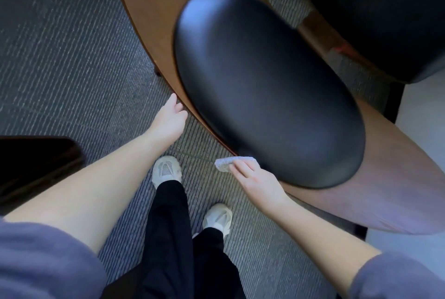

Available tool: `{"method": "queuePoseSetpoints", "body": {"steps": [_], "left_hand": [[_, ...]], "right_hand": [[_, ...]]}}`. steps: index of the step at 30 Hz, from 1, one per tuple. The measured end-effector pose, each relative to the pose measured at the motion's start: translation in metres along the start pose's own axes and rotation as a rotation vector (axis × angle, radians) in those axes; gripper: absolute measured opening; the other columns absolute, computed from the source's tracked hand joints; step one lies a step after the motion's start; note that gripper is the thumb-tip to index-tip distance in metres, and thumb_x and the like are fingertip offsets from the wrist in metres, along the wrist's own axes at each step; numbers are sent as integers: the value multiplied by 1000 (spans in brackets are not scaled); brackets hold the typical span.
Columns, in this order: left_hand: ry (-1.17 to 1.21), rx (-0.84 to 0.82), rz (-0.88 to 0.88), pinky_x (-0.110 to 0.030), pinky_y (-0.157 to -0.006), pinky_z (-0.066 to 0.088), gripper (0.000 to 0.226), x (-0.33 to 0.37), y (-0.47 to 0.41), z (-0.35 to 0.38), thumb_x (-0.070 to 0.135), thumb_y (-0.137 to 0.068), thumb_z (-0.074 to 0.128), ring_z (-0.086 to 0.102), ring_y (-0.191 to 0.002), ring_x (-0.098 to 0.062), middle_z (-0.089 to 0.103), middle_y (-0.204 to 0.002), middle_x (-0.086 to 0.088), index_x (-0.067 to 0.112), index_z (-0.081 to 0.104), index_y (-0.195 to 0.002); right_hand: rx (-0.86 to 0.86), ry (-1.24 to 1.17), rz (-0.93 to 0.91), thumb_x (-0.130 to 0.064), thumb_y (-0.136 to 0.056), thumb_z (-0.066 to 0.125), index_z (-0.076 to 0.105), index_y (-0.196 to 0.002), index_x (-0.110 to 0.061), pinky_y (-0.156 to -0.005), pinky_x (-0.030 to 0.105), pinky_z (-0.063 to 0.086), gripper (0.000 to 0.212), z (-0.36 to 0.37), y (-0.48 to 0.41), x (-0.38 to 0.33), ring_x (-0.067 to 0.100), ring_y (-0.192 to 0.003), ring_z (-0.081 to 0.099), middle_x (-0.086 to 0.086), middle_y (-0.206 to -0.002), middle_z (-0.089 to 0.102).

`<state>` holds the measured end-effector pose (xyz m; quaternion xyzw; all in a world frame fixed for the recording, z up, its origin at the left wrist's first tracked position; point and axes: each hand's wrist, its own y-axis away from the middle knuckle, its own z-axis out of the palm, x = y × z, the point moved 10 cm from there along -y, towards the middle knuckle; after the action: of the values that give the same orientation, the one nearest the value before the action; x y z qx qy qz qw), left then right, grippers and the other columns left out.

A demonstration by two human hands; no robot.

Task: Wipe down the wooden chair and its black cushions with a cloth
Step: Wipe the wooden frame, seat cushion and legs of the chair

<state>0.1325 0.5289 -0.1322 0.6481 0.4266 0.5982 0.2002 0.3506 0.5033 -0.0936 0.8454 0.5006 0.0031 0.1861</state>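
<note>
A wooden chair back [149,2] curves through the view, seen from above. Fixed to it is a large oval black cushion [267,86]. A second black cushion [375,9] fills the top right, on the seat. My right hand [257,178] holds a small pale cloth [226,163] against the wooden edge just below the oval cushion. My left hand [171,118] reaches forward with relaxed fingers; its fingertips are at the wooden rim to the cushion's left.
Grey ribbed carpet [67,62] covers the floor. My two white shoes [166,170] stand close to the chair. A dark object [36,163] sits at the left edge. A dark chair leg [395,103] and pale floor lie at the right.
</note>
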Motion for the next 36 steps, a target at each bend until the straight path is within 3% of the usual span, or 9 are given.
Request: {"method": "queuePoseSetpoints", "body": {"steps": [2,5,9,12,16,20,25,31,36], "left_hand": [[-66,0,-10,-39,-115,34,68,-13,7,23,11,-98,40,36,-141,-16,28,-159,-2,25,8,-157],[-207,30,-31,-13,-99,39,68,-19,24,54,13,-98,37,52,-123,-14,28,-159,-5,21,4,-157],[-473,84,-65,-42,-109,34,71,-9,48,83,14,-98,37,38,-136,-38,24,-158,-18,11,-3,-156],[-634,73,-23,-43,-110,32,70,8,57,108,10,-97,37,28,-143,-36,-9,-163,-12,4,-1,-155],[-904,14,199,-50,-118,19,63,38,63,152,11,-92,42,10,-148,-33,1,-161,-18,0,17,-150],[-1192,-155,347,-51,-119,15,60,47,65,191,21,-94,43,3,-149,-30,3,-162,-15,5,22,-148],[-1369,-290,457,-48,-121,12,64,51,69,216,27,-97,43,-3,-151,-27,-3,-163,-13,10,16,-152],[-1455,-470,483,-46,-122,12,69,54,75,234,28,-98,43,-6,-151,-25,-9,-163,-11,13,8,-155],[-1477,-547,506,-45,-122,11,69,70,72,262,29,-99,41,-6,-151,-23,-9,-164,-9,15,4,-156]], "right_hand": [[-20,-7,24,4,-57,75,66,-117,-2,-47,22,45,61,6,24,11,20,-106,47,5,-113,65],[-18,-62,76,3,-61,75,66,-114,-2,-52,27,51,54,11,57,30,22,-101,57,5,-112,64],[32,-123,164,-5,-69,70,65,-108,-5,-65,34,56,39,4,93,53,25,-94,62,6,-107,64],[41,-93,248,-16,-77,61,65,-109,-7,-76,33,54,33,0,117,74,24,-92,63,5,-105,65],[61,-128,387,-7,-72,66,65,-106,-3,-63,37,56,34,-2,152,96,26,-89,65,7,-101,65],[124,-104,511,-5,-66,74,66,-112,2,-84,35,53,47,-12,180,113,29,-98,65,13,-109,66],[136,-52,662,-5,-68,72,66,-110,0,-94,44,49,42,-12,199,148,35,-102,60,18,-110,61],[-12,-10,807,-26,-90,47,65,-120,-5,-111,52,29,41,-1,208,144,41,-131,46,16,-136,57],[-58,-88,978,-20,-79,70,62,-110,1,-112,54,32,38,4,208,178,46,-133,41,32,-142,43]]}}
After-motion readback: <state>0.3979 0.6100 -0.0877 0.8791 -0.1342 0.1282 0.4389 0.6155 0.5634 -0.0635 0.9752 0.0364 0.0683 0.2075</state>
